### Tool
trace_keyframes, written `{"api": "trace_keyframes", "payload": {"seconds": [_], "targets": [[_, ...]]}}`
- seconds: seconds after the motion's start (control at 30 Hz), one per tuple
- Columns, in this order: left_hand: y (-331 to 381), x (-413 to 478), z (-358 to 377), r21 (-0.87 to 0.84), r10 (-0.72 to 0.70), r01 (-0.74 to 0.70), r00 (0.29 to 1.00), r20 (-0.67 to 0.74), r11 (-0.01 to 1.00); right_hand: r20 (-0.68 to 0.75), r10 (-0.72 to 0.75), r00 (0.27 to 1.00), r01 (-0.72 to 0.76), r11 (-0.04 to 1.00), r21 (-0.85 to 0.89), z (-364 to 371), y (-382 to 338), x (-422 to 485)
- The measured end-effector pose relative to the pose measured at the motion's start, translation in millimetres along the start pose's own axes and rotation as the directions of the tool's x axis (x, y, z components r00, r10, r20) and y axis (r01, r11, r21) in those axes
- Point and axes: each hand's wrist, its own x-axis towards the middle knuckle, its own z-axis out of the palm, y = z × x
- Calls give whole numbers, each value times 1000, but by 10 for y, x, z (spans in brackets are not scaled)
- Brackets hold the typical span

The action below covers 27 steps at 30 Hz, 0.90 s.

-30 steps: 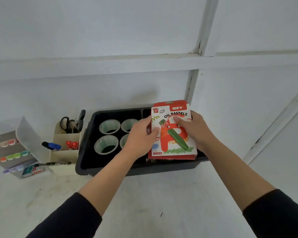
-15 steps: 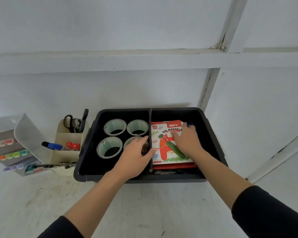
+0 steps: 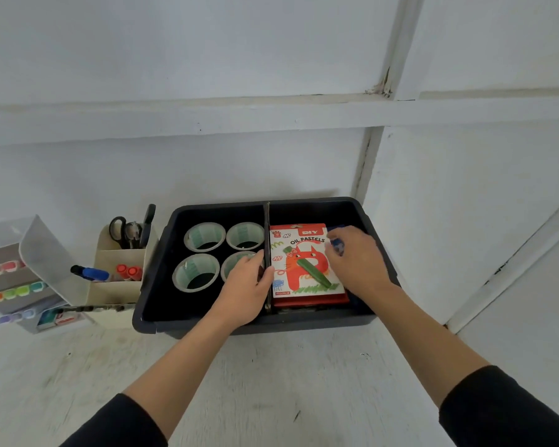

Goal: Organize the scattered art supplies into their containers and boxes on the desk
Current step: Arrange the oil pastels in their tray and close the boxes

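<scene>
Pastel box point(image 3: 304, 262) flat in black bin point(image 3: 381, 214)

Two bare hands were seen, the left hand point(image 3: 244, 293) and the right hand point(image 3: 360, 264). The forearms were left uncovered from the wrist to near the elbow. Long black sleeves were worn high on the arms: the left sleeve point(image 3: 120, 421) and the right sleeve point(image 3: 507, 411). The cloth was plain, dark and matt, and each sleeve was ended in a soft, rounded edge.

You've lowered the oil pastels box point(image 3: 299, 262) into the tray point(image 3: 181, 327); your right hand point(image 3: 357, 262) has slid toward 3 o'clock off its cover.
</scene>
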Motion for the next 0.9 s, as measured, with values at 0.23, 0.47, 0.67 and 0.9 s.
{"api": "trace_keyframes", "payload": {"seconds": [0.23, 0.47, 0.67, 0.9], "targets": [[4, -59, 105, 6, -17, 17, 998, -61, 1000, -10, 154, 988, -152, 964, -217, -132, 384, -345], [108, -371, -222, 19, 46, -43, 967, -252, 999, 0, 106, 994, -102, 965, -241, -59, 264, -255], [-466, -1203, -1053, -69, -24, -16, 837, -547, 997, 59, -17, 998, 19, 999, -34, 252, -329, -467], [-1555, -1668, -1832, -470, -502, 201, 504, -702, 859, -49, -70, 996, 72, 997, 41, 794, -1140, -705]]}}
